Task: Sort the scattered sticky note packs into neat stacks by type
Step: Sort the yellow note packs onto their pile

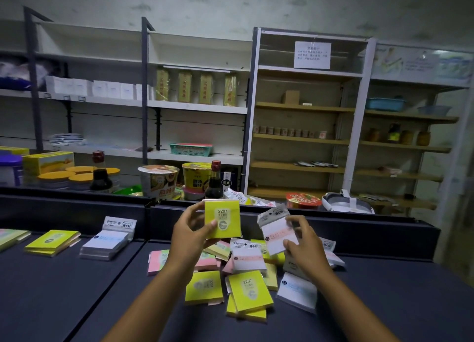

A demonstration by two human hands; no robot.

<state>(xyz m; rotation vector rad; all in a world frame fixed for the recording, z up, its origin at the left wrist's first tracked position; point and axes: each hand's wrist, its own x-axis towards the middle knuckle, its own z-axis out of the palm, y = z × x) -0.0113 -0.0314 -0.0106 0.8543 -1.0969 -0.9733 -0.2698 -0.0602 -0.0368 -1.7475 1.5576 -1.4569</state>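
Above the dark table [77, 285], the left hand [191, 235] holds a yellow pack [222, 219] marked 2207 upright: the thumb presses the pack's front face and the other fingers curl behind its left edge. Just right of that pack, the right hand [305, 241] pinches a white pack with pink lettering [276, 230] in a clear sleeve, thumb at its lower right corner, remaining fingers curled along its right edge. Directly below both sets of fingers lies the scattered pile [246, 270] of yellow, pink and white packs, overlapping at mixed angles. Well left of the left fingers, two stacks stand side by side: a yellow stack [51, 242] and, right of it, a white stack with blue lettering [106, 243]. Beyond the fingertips, past the table's raised rear wall [77, 208], stand cup noodles [159, 180] and soy sauce bottles [214, 181].
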